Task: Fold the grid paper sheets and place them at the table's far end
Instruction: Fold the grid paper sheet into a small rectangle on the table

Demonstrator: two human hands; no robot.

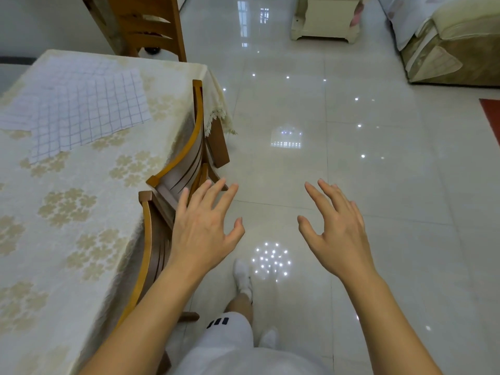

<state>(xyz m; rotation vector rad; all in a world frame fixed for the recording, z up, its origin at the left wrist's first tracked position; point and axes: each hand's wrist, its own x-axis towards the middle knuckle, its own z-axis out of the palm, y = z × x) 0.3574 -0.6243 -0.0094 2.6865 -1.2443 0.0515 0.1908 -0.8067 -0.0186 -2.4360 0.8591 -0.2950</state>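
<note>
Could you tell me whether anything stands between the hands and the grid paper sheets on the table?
Yes. Both the left hand and right hand hang open over the floor, off the table's side. Two wooden chairs pushed against the table edge stand between them and the grid paper sheets.

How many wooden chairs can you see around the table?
3: two chairs tucked in along the table's right side, the nearer and the farther, and one at the far end. Others may be out of view.

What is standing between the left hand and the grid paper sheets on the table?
In the head view, two wooden chairs and bare flowered tablecloth separate the open left hand from the grid paper sheets.
</note>
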